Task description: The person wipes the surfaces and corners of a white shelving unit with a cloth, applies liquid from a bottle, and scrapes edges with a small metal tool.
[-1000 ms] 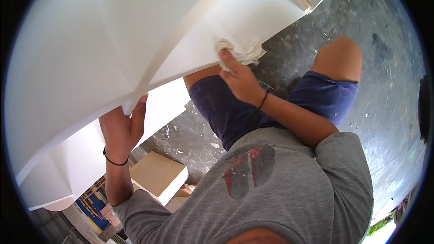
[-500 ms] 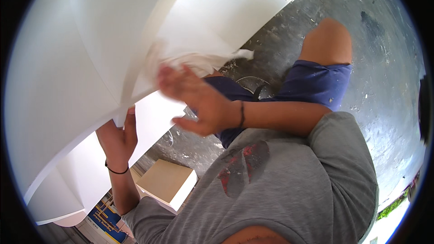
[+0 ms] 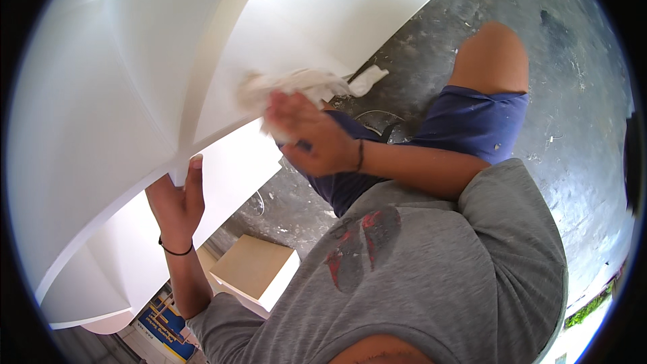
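A large white cabinet-like piece with curved panels (image 3: 87, 128) fills the left and upper left. My left hand (image 3: 176, 212) grips its lower edge, thumb on the near side and fingers hidden behind the panel. In my right hand (image 3: 313, 138) is a crumpled off-white cloth (image 3: 303, 82), pressed between the palm and the white surface close to the panel's edge. Both the cloth and the fingertips are smeared by motion. One end of the cloth trails off to the right, over the floor.
Below the white piece stands a small box-like piece (image 3: 253, 266) with a tan top and white side. A blue printed sheet (image 3: 165, 330) lies at lower left. The dark, stained floor (image 3: 573, 94) spreads to the right, beside my bent leg (image 3: 488, 61). A thin cord (image 3: 381, 113) curves near my thigh.
My right hand and the cloth have shifted to the right, away from the curved panel. My left hand keeps its grip on the edge.
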